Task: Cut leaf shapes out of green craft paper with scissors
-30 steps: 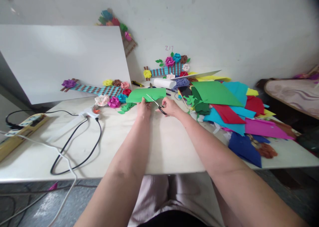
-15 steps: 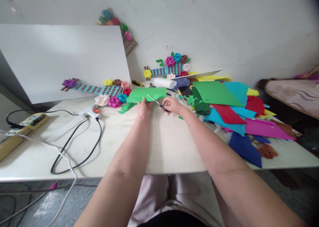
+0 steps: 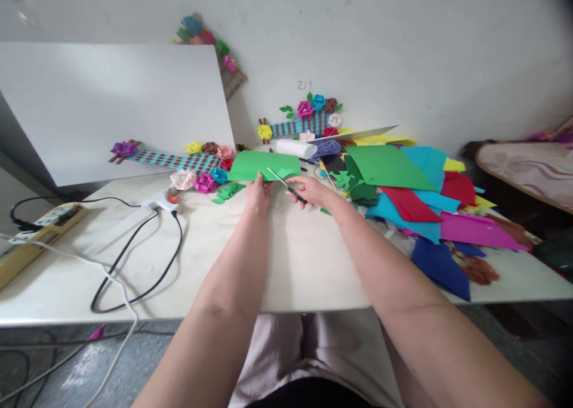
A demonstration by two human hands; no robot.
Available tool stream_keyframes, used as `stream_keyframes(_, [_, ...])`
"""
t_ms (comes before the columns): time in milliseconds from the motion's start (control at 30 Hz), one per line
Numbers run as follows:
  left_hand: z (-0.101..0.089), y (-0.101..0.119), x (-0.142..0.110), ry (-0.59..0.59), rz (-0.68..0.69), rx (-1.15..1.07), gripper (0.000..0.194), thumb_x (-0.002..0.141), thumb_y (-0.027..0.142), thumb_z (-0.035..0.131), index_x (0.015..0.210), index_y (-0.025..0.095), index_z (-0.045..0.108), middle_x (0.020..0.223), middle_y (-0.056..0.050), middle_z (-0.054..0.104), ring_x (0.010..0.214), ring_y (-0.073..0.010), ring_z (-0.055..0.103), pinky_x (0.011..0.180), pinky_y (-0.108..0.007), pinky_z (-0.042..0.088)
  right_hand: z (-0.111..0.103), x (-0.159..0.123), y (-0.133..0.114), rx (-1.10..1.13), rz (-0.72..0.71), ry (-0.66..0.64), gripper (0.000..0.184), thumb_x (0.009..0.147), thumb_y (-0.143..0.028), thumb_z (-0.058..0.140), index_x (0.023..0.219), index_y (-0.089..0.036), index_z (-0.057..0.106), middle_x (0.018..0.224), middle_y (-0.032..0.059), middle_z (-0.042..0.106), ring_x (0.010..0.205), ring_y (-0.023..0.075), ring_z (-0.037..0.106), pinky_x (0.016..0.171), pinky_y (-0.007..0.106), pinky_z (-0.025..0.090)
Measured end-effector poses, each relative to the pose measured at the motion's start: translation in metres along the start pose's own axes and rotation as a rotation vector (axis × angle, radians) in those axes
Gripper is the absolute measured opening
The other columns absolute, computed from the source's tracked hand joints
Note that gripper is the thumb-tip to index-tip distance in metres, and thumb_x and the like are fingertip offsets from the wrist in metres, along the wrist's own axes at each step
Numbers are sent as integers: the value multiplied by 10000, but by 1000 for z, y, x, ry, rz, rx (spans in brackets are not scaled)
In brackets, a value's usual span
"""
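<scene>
A sheet of green paper (image 3: 257, 164) is pinched along its near edge by my left hand (image 3: 259, 194), thumb on top. My right hand (image 3: 308, 191) grips a pair of scissors (image 3: 280, 178) by the dark handles. The blades point up and left across the sheet's lower edge. Cut green paper leaves (image 3: 227, 192) lie in a small pile left of my left hand. Behind the sheet are a white paper roll (image 3: 296, 150) and a bundle of purple cord (image 3: 328, 150).
Coloured paper sheets (image 3: 394, 168) are heaped on the right of the table. Ladder-like strips with paper flowers (image 3: 176, 160) stand at the back left, before a white board (image 3: 116, 110). A power strip (image 3: 42, 232) and a black cable (image 3: 174, 271) lie at left.
The green sheet has tilted up slightly and its far edge now stands higher, covering part of the yellow cutter behind. The scissors have shifted a little to the right.
</scene>
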State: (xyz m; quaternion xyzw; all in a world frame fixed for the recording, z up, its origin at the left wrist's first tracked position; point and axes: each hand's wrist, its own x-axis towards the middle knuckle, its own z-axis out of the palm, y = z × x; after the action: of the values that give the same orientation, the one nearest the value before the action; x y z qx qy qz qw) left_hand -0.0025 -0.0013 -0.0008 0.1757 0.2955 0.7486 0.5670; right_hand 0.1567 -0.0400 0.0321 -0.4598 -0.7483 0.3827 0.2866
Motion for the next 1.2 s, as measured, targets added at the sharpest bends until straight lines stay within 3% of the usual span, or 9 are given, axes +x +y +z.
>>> stream_keyframes(133, [0,0,-2,-42,-35,25,126,891,157,503,964,171,603,769,-38,701,787,-160,693,743,-281,567,-8,-2,3,46,69,-42,346,730,-353,753,983,-142,644,512,-43,555,328,49,461,257,140,263])
stream_keyframes(300, [0,2,-6,-65,-79,37,151,857,129,545,996,155,600,809,-54,711,782,-165,696,794,-307,563,-19,-2,10,146,64,-188,286,803,-398,671,734,-136,582,514,-18,565,339,56,486,256,147,298])
stream_keyframes(500, [0,2,-8,-124,-94,68,115,849,85,523,916,142,599,724,-28,684,670,-134,673,802,-314,562,-22,-5,10,223,168,-260,255,876,-371,588,876,-117,572,595,47,664,382,95,560,254,159,319])
stream_keyframes(667, [1,1,-9,-138,-101,78,88,833,66,531,835,134,586,725,-17,672,612,-108,643,786,-316,563,-22,-3,13,219,160,-317,298,845,-390,635,766,-119,540,611,68,680,408,101,593,262,152,354])
stream_keyframes(1067, [0,-1,-6,-120,-33,74,67,823,81,555,822,143,582,712,-19,673,644,-118,650,785,-304,555,-22,-1,8,272,171,-223,319,855,-432,616,808,-138,501,605,73,681,410,122,611,248,159,356])
stream_keyframes(1200, [3,0,-8,-53,-16,79,108,841,67,509,815,150,572,691,-11,654,633,-127,644,771,-313,552,-20,-1,9,242,144,-170,362,861,-384,624,1076,-122,495,605,35,684,420,132,622,254,162,361])
